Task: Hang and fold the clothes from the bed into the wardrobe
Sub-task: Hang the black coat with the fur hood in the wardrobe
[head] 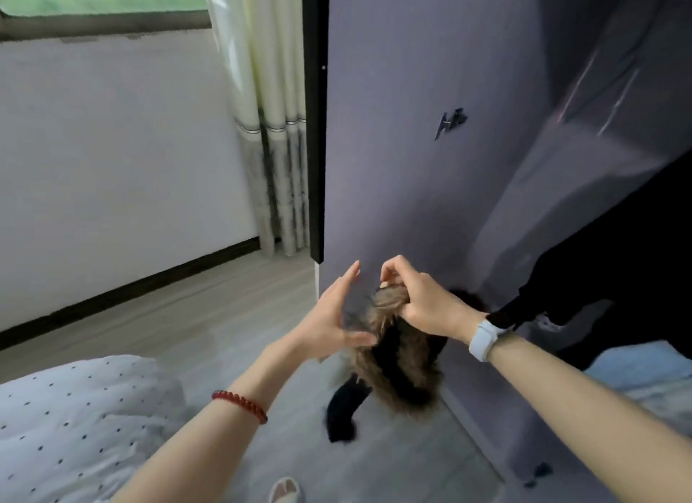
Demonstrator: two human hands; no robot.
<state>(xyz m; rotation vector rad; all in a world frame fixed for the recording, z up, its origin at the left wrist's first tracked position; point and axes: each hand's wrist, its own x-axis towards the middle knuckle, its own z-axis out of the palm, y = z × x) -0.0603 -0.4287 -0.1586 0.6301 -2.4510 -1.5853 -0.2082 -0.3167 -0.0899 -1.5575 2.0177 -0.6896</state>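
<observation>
The right hand (pixel 419 300) pinches a fur-trimmed dark garment (pixel 397 364) beside the wardrobe door (pixel 404 146), while the left hand (pixel 337 315) spreads wide against the fur.

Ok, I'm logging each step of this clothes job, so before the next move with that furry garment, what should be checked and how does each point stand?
1. Right hand has a grip on the furry garment: ok, fingers pinch its top.
2. Left hand free to help: ok, open, fingers straight beside the fur.
3. Garment clear of the floor: ok, it hangs above it.
4. Wardrobe door open: ok, dark interior shows on the right.
5. Hanger ready: cannot tell, none visible.
6. Space inside the wardrobe: cannot tell, too dark.
</observation>
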